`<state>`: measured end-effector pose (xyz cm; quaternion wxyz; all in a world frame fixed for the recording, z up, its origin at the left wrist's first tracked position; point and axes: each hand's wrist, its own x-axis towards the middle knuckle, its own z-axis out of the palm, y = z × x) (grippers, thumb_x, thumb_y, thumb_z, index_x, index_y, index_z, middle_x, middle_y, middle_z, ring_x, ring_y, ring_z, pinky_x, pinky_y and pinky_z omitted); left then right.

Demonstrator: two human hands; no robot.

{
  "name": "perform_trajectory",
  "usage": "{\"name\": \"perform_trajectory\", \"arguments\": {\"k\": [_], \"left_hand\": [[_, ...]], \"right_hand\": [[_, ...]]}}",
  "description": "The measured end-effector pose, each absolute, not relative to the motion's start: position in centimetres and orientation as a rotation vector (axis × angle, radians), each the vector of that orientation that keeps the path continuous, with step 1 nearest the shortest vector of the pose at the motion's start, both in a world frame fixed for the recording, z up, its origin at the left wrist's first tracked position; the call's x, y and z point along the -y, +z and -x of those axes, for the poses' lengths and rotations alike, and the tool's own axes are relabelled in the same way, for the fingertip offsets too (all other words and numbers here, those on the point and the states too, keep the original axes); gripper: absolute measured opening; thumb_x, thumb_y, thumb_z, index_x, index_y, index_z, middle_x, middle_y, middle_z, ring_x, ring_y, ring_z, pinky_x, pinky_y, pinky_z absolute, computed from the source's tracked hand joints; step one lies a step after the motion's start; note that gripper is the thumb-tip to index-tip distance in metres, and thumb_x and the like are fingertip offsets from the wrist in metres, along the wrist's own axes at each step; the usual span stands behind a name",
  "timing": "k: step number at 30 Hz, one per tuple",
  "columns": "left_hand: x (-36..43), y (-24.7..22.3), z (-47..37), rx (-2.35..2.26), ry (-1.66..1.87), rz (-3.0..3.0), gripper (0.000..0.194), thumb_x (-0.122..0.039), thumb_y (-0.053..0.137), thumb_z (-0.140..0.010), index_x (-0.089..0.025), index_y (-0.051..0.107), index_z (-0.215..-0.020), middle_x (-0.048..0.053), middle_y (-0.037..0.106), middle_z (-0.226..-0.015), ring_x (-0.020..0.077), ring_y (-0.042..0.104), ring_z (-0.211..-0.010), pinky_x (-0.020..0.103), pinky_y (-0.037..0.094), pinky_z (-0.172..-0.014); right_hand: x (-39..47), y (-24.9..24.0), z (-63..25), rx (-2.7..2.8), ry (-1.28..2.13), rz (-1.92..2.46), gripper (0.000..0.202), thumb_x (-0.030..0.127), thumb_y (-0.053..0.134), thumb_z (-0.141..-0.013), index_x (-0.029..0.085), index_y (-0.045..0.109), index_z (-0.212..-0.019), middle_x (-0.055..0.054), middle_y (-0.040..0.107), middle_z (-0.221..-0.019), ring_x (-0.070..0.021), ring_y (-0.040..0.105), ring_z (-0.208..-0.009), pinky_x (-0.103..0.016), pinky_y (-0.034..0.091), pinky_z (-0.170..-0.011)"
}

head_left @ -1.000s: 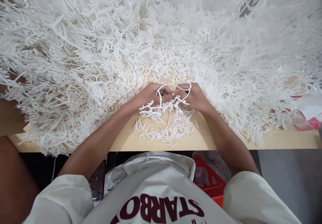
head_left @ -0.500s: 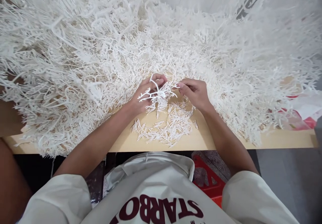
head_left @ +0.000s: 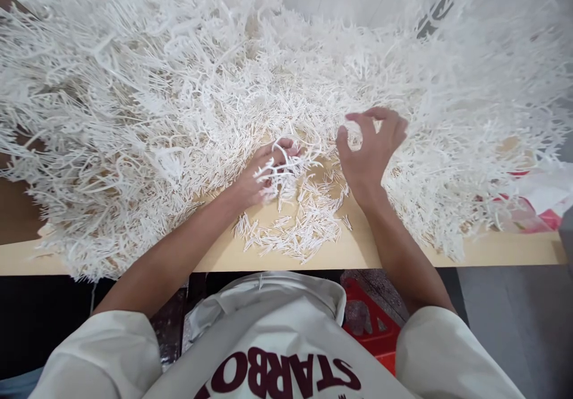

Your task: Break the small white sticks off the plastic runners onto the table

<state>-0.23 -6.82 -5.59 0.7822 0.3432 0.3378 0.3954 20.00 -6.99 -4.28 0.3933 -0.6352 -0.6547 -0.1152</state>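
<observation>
My left hand [head_left: 264,175] is closed around a branched white plastic sprig [head_left: 282,169], whose thin curled stems stick out over the fingers. To its right, my right hand [head_left: 371,145] is raised over the white heap, its thumb and fingers spread apart in a curve, with nothing visible between them. Below the hands lies a loose scatter of short white sticks [head_left: 308,226] on the pale wooden tabletop [head_left: 358,249]. A large tangled heap of white branched plastic pieces [head_left: 188,100] surrounds both hands.
The heap stretches across the table to the back and both sides. At the right end lies a clear plastic bag with red parts [head_left: 532,208]. A red plastic stool [head_left: 371,321] shows under the table edge. Brown cardboard [head_left: 18,208] stands at the left.
My right hand has moved away from the sprig, up and to the right, and its fingers have spread. My left hand keeps the sprig, shifted only slightly.
</observation>
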Motion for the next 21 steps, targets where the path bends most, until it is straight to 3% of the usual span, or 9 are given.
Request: {"name": "perform_trajectory", "arguments": {"k": [3, 5, 8, 12, 15, 21], "left_hand": [[6.5, -6.1, 0.0, -0.731, 0.929, -0.664, 0.021, -0.03, 0.071, -0.075, -0.019, 0.058, -0.088, -0.002, 0.062, -0.077, 0.0071, 0.061, -0.064, 0.022, 0.053, -0.062], [6.4, -6.3, -0.1, -0.73, 0.928, -0.653, 0.023, -0.031, 0.071, -0.074, -0.019, 0.058, -0.089, -0.002, 0.064, -0.076, 0.0075, 0.061, -0.062, 0.022, 0.052, -0.059], [6.5, -6.3, -0.1, -0.739, 0.914, -0.651, 0.026, -0.033, 0.072, -0.073, -0.018, 0.057, -0.088, -0.002, 0.062, -0.07, 0.0081, 0.06, -0.06, 0.021, 0.049, -0.055], [7.0, -6.2, -0.1, -0.764, 0.815, -0.72, 0.022, -0.033, 0.071, -0.074, -0.017, 0.058, -0.083, -0.003, 0.059, -0.064, 0.0073, 0.058, -0.054, 0.02, 0.047, -0.051], [7.3, -6.1, -0.1, -0.788, 0.728, -0.79, 0.016, -0.029, 0.07, -0.074, -0.018, 0.062, -0.084, -0.003, 0.058, -0.063, 0.0052, 0.054, -0.051, 0.017, 0.041, -0.046], [7.2, -6.0, -0.2, -0.839, 0.781, -0.79, 0.018, -0.033, 0.071, -0.074, -0.019, 0.063, -0.08, -0.005, 0.055, -0.058, 0.0031, 0.047, -0.044, 0.017, 0.035, -0.039]], "right_hand": [[7.7, -5.0, -18.9, 2.01, -0.094, 1.374, 0.025, 0.038, 0.049, -0.092, 0.024, 0.063, -0.077, -0.003, 0.061, -0.074, -0.0178, 0.056, -0.075, -0.042, 0.044, -0.08], [8.0, -5.6, -18.5, 2.208, 0.011, 1.138, 0.021, 0.034, 0.052, -0.09, 0.025, 0.062, -0.074, 0.0, 0.061, -0.067, -0.0146, 0.054, -0.066, -0.036, 0.046, -0.071], [8.2, -5.9, -18.2, 2.154, 0.091, 0.928, 0.011, 0.028, 0.055, -0.088, 0.025, 0.066, -0.091, -0.002, 0.069, -0.085, -0.0154, 0.06, -0.078, -0.033, 0.05, -0.072], [8.3, -5.1, -18.2, 1.989, 0.259, 0.99, 0.032, 0.028, 0.051, -0.091, 0.031, 0.059, -0.122, -0.003, 0.069, -0.112, -0.0178, 0.062, -0.101, -0.036, 0.051, -0.086], [8.5, -4.4, -18.0, 2.028, 0.436, 1.051, 0.039, 0.032, 0.046, -0.094, 0.036, 0.052, -0.132, 0.0, 0.068, -0.118, -0.017, 0.062, -0.106, -0.037, 0.051, -0.091], [8.9, -4.1, -17.8, 1.719, 0.667, 1.063, 0.021, 0.044, 0.061, -0.085, 0.028, 0.071, -0.094, -0.001, 0.071, -0.087, -0.0151, 0.065, -0.08, -0.034, 0.054, -0.074]]}}
